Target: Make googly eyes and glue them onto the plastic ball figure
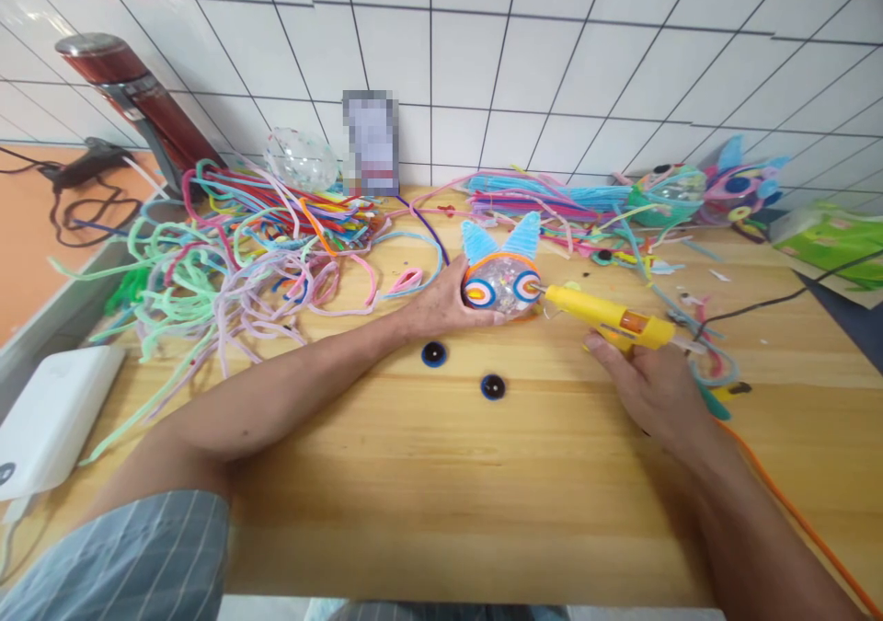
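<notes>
My left hand (473, 299) is closed around a clear ball (506, 282) dressed as an animal head. Two light-blue pipe-cleaner ears (522, 237) rise from its orange band, and coiled blue, white and orange rings form its eyes. In my right hand (652, 382) is a yellow glue gun (600, 313), gripped by its handle. Its nozzle tip touches or nearly touches the right ring eye (527, 286). On the wood below the ball lie two round black eye pieces with blue rims, one on the left (434, 354) and one on the right (493, 387).
Loose pipe cleaners (241, 271) heap at the left, with a bundle (544, 200) by the wall. A phone (372, 143), a red flask (138, 97) and a clear ball (302, 159) stand behind. Decorated balls (738, 189) sit back right. A white power bank (55, 419) lies left; an orange cord (793, 506) runs right.
</notes>
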